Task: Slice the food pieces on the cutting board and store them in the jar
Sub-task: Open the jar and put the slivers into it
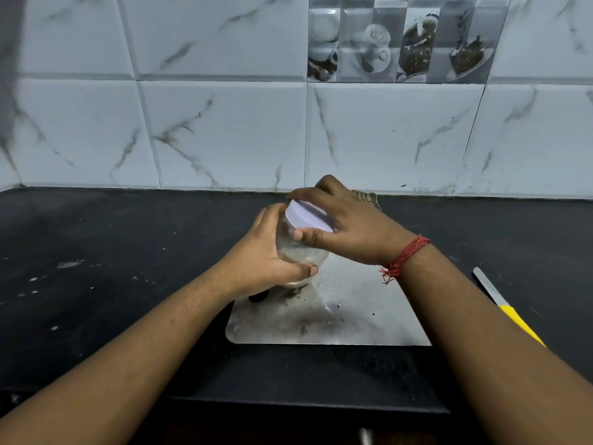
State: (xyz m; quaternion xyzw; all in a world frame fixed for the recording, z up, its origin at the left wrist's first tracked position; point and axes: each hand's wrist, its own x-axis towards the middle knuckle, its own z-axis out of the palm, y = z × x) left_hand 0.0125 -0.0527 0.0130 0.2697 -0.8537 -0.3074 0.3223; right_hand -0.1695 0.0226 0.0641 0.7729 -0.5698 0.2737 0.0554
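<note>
Jar held tilted above the cutting board, lid gripped from two o'clock.

The jar (pixel 300 248) leaned its top toward one o'clock; the lid (pixel 308 216) sat on it. The left hand (pixel 260 252) wrapped the glass body from eight o'clock, the right hand (pixel 346 224) clasped the lid rim. The cutting board (pixel 359 316) lay beneath, with the knife (pixel 507 308) at four o'clock.
</note>
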